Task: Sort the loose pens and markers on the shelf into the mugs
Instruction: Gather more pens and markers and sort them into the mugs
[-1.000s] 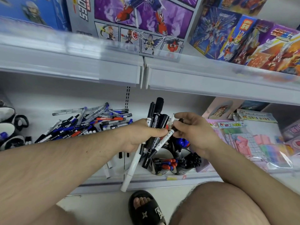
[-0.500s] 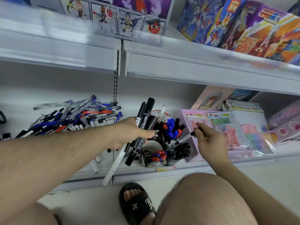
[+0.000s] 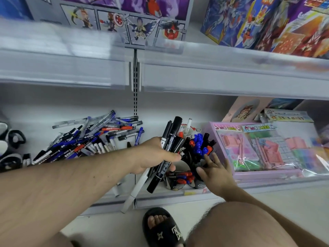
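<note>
We find a white shelf [image 3: 178, 107] under an upper shelf [image 3: 213, 81] stacked with toy boxes [image 3: 267, 24]; pale floor lies near us. A loose pen pile [image 3: 92, 138] covers the shelf's left half. Mugs [image 3: 185, 173] stand at the near edge, centre, packed with red, blue and black markers. Black-and-white cups [image 3: 12, 150] sit at far left; a pink packet [image 3: 249, 148] lies right of the mugs. Our left hand [image 3: 153, 155] grips a marker bundle [image 3: 167, 150] that hangs across the mugs, blocking them. Our right hand [image 3: 215, 170] reaches, fingers spread and holding nothing, beside the mugs. A sandal [image 3: 163, 229] stands below.
</note>
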Demonstrator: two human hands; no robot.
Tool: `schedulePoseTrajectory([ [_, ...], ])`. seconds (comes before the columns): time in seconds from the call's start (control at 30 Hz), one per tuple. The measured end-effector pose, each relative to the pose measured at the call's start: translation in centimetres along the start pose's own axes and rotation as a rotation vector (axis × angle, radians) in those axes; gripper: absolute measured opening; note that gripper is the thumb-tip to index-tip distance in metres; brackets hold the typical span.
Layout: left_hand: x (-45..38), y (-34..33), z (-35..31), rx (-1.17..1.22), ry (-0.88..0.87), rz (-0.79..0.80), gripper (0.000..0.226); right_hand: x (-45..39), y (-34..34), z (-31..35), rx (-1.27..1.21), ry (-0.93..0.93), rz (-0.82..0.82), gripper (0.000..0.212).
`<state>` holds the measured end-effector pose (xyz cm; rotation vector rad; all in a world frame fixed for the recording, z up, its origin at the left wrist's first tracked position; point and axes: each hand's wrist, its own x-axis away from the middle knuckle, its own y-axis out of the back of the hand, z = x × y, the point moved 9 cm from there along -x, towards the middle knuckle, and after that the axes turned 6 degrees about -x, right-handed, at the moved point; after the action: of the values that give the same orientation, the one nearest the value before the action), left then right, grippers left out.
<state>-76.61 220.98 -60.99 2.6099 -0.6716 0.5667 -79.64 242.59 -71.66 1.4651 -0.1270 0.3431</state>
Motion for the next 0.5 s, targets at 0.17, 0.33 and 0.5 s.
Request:
schedulePoseTrajectory([
  [0.17,-0.6,0.1,-0.3,-0.101,-0.077,-0.047,0.01,2.9,11.9,3.2,-0.406,0.158,-0.569,0.019],
  [0.33,-0.4,-0.1,-1.1,-0.52,-0.083,-0.163,0.04,5.5,17.9,10.0,-0.806,0.353,-0.422,0.022],
  [0.5,-0.2,-0.5,-1.6,-0.681,-0.115,-0.222,0.056,5.5,16.5,13.1,-0.61,0.393,-0.275,0.005],
])
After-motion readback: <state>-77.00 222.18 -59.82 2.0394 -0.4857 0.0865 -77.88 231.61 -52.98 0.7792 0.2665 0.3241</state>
